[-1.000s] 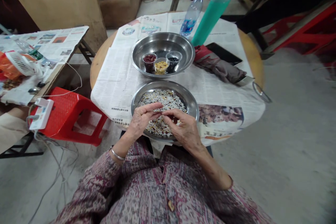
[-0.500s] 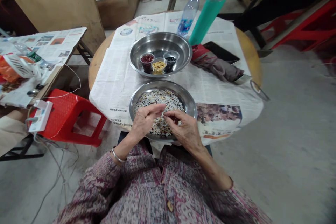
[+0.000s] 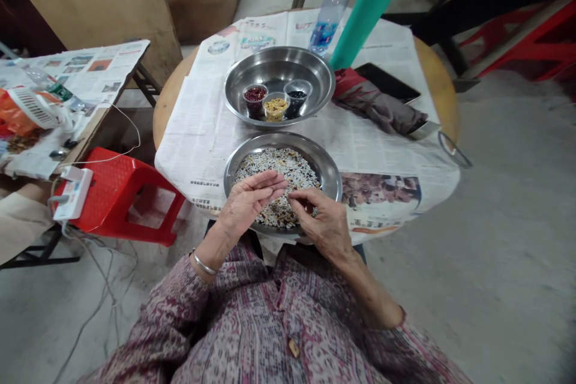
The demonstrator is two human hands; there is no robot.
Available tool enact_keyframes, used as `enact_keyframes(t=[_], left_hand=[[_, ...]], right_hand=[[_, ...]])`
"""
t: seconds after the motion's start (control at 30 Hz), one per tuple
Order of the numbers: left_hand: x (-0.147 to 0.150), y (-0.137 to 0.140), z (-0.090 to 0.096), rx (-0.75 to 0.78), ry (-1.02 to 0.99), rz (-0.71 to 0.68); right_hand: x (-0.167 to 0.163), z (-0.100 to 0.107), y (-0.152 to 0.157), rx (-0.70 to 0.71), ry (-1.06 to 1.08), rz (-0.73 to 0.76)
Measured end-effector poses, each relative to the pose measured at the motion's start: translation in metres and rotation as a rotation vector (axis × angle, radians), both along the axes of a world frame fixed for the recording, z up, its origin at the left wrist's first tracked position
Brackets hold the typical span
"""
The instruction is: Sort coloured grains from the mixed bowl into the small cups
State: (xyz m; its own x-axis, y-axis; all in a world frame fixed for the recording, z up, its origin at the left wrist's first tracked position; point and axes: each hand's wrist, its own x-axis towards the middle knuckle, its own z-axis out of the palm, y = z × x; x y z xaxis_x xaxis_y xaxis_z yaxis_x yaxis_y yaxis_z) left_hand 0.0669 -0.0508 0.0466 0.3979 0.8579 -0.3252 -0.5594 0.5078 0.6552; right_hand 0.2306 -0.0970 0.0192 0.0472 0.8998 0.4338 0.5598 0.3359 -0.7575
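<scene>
A steel bowl (image 3: 332, 175) of mixed white, dark and yellow grains (image 3: 281, 162) stands at the table's near edge. Over its left side my left hand (image 3: 247, 201) is turned palm up, fingers stretched out and slightly cupped; whether grains lie in the palm I cannot tell. My right hand (image 3: 326, 222) is above the right side, thumb and forefinger pinched together, and anything between them is too small to make out. Behind it, a larger steel basin (image 3: 310, 66) holds plastic cups of red beans (image 3: 255, 94), yellow grains (image 3: 275, 108) and black beans (image 3: 297, 96).
Newspaper (image 3: 193, 132) covers the round table. At its back right are a water bottle (image 3: 330, 12), a tall teal bottle (image 3: 371, 12), a folded umbrella (image 3: 382, 108) and a dark flat object (image 3: 389, 81). A red stool (image 3: 130, 198) with a power strip (image 3: 74, 195) stands left.
My left hand has rolled so its palm faces further up. The right hand keeps its pinch close beside it. The whole view has shifted slightly.
</scene>
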Motion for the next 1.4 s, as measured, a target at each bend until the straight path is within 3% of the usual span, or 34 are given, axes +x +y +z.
enact_keyframes(t=[0.27, 0.57, 0.97, 1.4], left_hand=[[-0.007, -0.002, -0.004, -0.072, 0.032, 0.017], [-0.005, -0.004, -0.004, -0.058, 0.013, 0.035], [-0.006, -0.002, -0.01, 0.014, -0.01, -0.014], [-0.006, -0.005, -0.006, -0.011, 0.017, -0.007]], right_hand=[[-0.001, -0.012, -0.001, 0.177, -0.177, 0.012], [-0.004, -0.016, 0.002, 0.248, -0.311, -0.026], [-0.005, -0.018, 0.003, 0.252, -0.357, -0.068], [-0.005, -0.021, 0.001, 0.116, -0.294, -0.03]])
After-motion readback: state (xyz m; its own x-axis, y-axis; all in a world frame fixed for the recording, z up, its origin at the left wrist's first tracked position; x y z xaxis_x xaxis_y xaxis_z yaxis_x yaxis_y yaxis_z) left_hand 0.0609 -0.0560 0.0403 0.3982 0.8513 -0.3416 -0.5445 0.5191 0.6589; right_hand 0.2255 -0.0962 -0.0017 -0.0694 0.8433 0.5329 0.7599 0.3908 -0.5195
